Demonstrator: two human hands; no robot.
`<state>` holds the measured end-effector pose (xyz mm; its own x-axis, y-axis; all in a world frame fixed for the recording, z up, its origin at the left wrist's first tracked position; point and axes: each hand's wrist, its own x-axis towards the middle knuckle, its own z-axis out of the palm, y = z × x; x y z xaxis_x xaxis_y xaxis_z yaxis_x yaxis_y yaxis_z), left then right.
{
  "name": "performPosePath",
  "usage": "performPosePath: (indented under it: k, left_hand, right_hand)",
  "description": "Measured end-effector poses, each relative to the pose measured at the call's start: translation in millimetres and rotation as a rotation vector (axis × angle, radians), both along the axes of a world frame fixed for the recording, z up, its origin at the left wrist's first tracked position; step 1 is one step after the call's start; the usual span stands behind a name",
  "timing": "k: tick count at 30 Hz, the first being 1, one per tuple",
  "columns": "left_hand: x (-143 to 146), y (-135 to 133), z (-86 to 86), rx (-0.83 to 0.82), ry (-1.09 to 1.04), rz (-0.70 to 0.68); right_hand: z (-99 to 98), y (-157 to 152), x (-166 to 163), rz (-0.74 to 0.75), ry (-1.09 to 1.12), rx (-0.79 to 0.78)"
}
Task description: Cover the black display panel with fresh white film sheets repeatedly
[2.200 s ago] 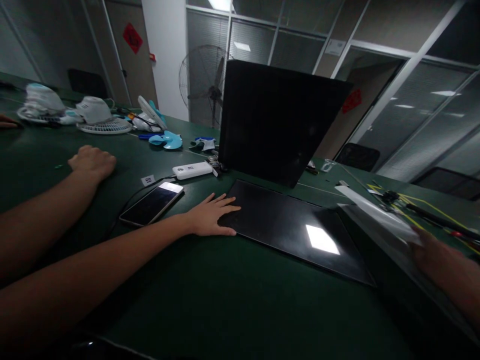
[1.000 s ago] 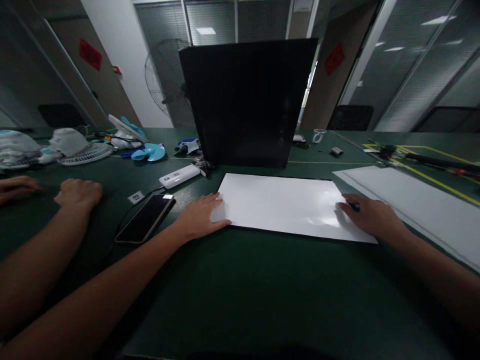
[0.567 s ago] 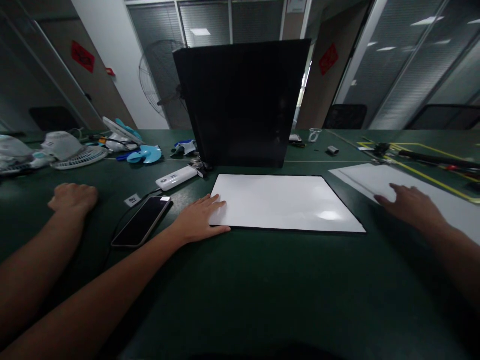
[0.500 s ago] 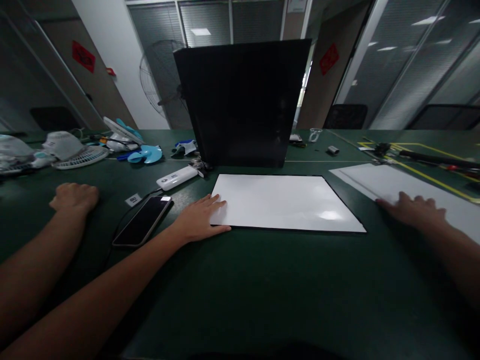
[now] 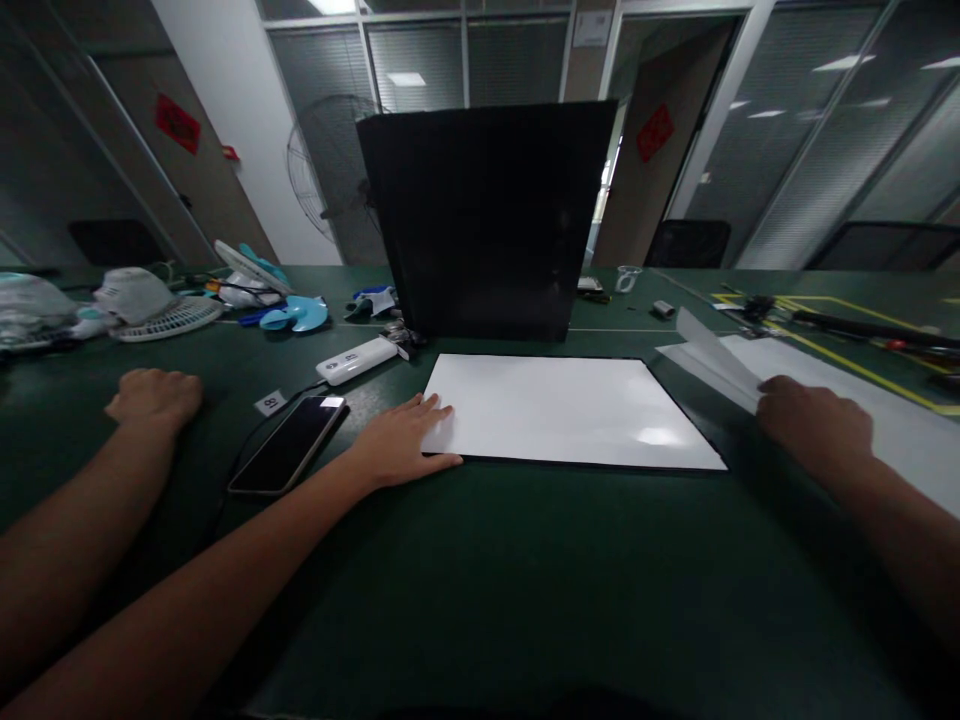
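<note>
My left hand [image 5: 401, 440] lies with spread fingers on the left edge of a white board with a thin black rim [image 5: 555, 410], which rests flat on the table. Off to the right, my right hand [image 5: 814, 425] has its fingers closed on the edge of a white paper sheet [image 5: 720, 358]. That sheet's near-left part is raised and bent, above more white paper [image 5: 911, 425] lying on the table. The fingertips of my right hand are partly hidden behind its back.
Another person's closed hand [image 5: 154, 398] rests at the left. Between the arms lie a phone [image 5: 289, 445] and a white cabled device [image 5: 358, 360]. A large black panel [image 5: 487, 220] stands behind the board. Fan parts [image 5: 296, 313] are at the back left.
My right hand has closed on the paper and lifted its edge, so the sheet now bends upward. The left hand stays on the board. The view has tilted up slightly.
</note>
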<state>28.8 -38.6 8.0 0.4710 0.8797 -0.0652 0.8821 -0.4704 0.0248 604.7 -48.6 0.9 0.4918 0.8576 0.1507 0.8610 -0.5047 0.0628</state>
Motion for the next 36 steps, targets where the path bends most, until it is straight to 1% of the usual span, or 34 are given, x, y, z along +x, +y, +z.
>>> performPosePath:
  k: [3,5,7,10,13,15,17,19,22,24,25,27,30,34,36]
  left_hand:
    - [-0.5,-0.1,-0.8,0.008,0.002,0.000]
    - [-1.1,0.1,-1.4,0.011,-0.004,0.002]
    - [-1.7,0.5,-2.2,0.008,-0.006,0.004]
    - [-2.0,1.0,-3.2,0.016,-0.015,0.003]
    - [-1.6,1.2,-3.5,0.030,-0.033,0.019]
    - [-1.4,1.4,-3.7,0.037,-0.040,0.038]
    - [-1.8,2.0,-4.2,0.047,-0.047,0.046]
    - [-2.6,2.6,-5.0,0.049,-0.047,0.023]
    - [-3.8,2.7,-5.5,0.037,-0.028,-0.023]
    - [-3.8,2.1,-5.2,0.036,-0.017,-0.020]
    - [-3.6,1.7,-4.9,0.040,-0.013,-0.014]
    - [-2.9,1.1,-4.3,0.064,-0.003,-0.003]
    - [-1.8,0.8,-3.6,0.137,0.021,0.011]
    - [-1.3,0.8,-2.7,0.217,0.071,0.047]
    - [-1.2,0.4,-2.2,0.237,0.090,0.070]
  right_hand:
    - [11.7,-9.5,-40.8,0.073,-0.084,0.053]
    - [14.4,-18.4,-72.0,0.201,-0.158,0.087]
    - [11.8,-27.2,-99.3,0.435,-0.192,0.103]
    - [0.9,-36.5,-126.4,0.819,-0.125,0.085]
    - [-9.0,-41.1,-141.7,1.093,-0.036,0.075]
    - [-11.2,-43.2,-149.8,1.195,0.033,0.071]
    - [-10.8,-45.1,-156.3,1.247,0.107,0.046]
    - [-9.9,-45.9,-159.5,1.273,0.151,0.011]
    - [-11.2,-41.2,-154.0,1.264,0.149,-0.003]
    - [-14.0,-33.4,-142.6,1.179,0.124,0.042]
    - [-15.6,-28.3,-134.7,1.103,0.108,0.072]
    - [-18.0,-17.4,-115.8,0.901,0.061,0.108]
    - [-18.1,-3.3,-81.6,0.614,-0.045,0.081]
    - [-20.0,6.2,-30.2,0.413,-0.123,0.080]
    - [-26.3,9.5,-4.4,0.268,-0.127,0.061]
